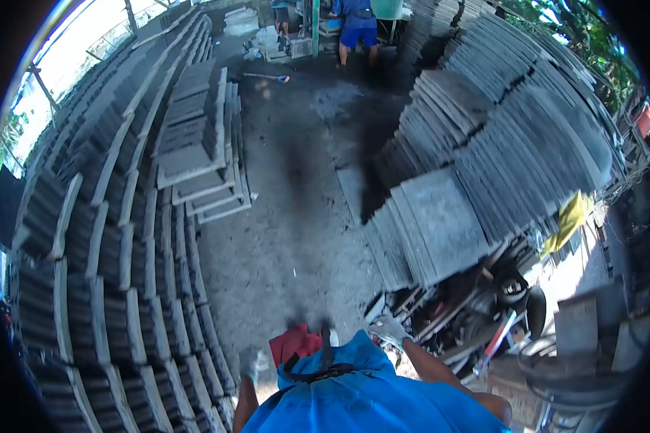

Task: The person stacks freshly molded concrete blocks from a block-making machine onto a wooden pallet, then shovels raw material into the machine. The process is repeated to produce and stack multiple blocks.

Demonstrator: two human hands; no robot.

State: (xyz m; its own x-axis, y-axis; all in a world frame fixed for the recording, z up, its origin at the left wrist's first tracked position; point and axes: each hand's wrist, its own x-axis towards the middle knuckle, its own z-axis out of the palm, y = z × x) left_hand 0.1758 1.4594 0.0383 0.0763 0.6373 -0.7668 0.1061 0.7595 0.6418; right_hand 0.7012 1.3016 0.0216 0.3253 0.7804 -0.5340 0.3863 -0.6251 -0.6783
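Note:
At the lower middle, my left hand [255, 362] wears a pale glove and hangs beside the stacked tiles on the left. It is blurred, so its fingers cannot be made out. My right hand [390, 330], in a whitish glove with the fingers loosely stretched out, hangs just below the right stack of flat grey slabs [440, 216]. Nothing shows in it. Between the hands are my blue shirt [354, 404] and the red cloth of my shorts [296, 344].
Long rows of ridged grey tiles [115, 289] line the left side, with more slabs [188, 137] piled above. A grey floor [289, 238] runs between the stacks. Loose pieces and a dark round part [513, 287] lie at right. A person in blue [357, 25] stands far ahead.

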